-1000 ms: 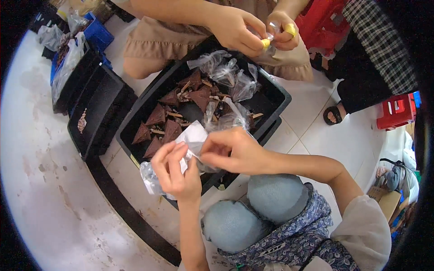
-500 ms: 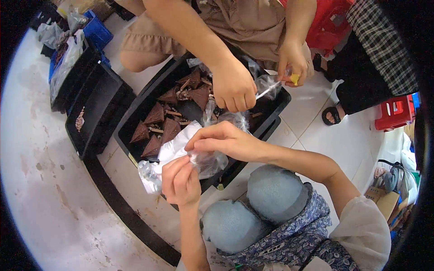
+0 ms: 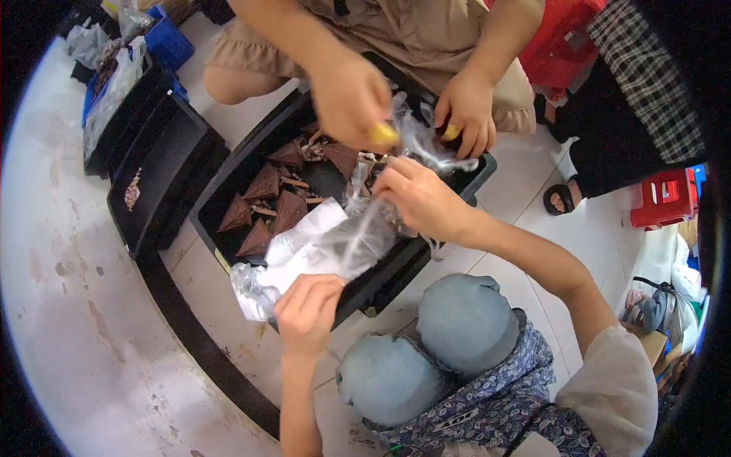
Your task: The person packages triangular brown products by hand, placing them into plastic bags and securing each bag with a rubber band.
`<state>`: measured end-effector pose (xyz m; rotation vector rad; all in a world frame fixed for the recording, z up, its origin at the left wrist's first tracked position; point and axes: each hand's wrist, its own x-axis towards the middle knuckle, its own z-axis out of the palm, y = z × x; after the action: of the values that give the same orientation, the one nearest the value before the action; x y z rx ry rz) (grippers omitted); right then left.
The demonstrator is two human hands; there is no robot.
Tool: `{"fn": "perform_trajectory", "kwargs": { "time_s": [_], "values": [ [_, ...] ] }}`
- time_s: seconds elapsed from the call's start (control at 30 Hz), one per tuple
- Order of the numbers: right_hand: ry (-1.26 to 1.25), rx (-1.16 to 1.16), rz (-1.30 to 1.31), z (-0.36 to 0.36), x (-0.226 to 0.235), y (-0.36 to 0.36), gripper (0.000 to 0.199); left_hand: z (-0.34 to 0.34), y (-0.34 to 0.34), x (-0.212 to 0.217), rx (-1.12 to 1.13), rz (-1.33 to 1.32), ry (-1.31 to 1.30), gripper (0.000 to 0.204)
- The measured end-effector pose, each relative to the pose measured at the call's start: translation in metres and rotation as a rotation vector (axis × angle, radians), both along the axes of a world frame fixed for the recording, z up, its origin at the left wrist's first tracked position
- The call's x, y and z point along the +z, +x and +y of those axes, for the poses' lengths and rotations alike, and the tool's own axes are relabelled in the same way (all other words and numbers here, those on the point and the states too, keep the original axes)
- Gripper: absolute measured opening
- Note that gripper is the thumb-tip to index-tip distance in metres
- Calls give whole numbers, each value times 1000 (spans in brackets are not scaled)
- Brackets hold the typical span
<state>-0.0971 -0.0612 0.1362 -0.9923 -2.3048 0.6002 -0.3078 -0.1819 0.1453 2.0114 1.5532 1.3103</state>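
My left hand (image 3: pixel 308 314) pinches one edge of a clear plastic bag (image 3: pixel 364 242) at the near side of a black bin (image 3: pixel 237 156). Farther up and to the right, my right hand (image 3: pixel 423 201) is closed on the bag's other end, so the film stretches between them. White paper (image 3: pixel 303 242) lies under the bag, across the bin's near rim. Brown triangular pieces (image 3: pixel 263 183) lie in the bin among short sticks and pale bits. Opposite me, a co-worker's blurred hand (image 3: pixel 354 99) holds something yellow; their other hand (image 3: pixel 468 110) is at another clear bag (image 3: pixel 426 141).
An open black case (image 3: pixel 164 183) stands left of the bin, with a blue crate (image 3: pixel 167 46) behind it. Another person's sandalled foot (image 3: pixel 562 196) and a red stool (image 3: pixel 662 194) are at the right. My knees (image 3: pixel 464 320) are close to the bin's near side.
My hands have drawn apart, the right going up and right, the left slightly down, pulling the bag taut. The co-worker's hands have separated, one moving left with the yellow thing.
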Motion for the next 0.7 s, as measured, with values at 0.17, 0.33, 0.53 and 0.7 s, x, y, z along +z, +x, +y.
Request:
{"fn": "perform_trajectory", "kwargs": {
  "time_s": [0.17,0.33,0.53,0.7],
  "values": [
    [176,-135,-119,-13,2,-20,10,-7,-7,24,-329,82,-471,12],
    [285,-120,-33,-10,37,-79,28,-15,-71,25,205,259,-419,13],
    [113,318,-459,-59,-24,-153,27,-24,-96,29,416,52,-392,19],
    [-178,215,32,-49,-18,-120,11,-26,-72,21,172,55,-368,54]
  ]
}}
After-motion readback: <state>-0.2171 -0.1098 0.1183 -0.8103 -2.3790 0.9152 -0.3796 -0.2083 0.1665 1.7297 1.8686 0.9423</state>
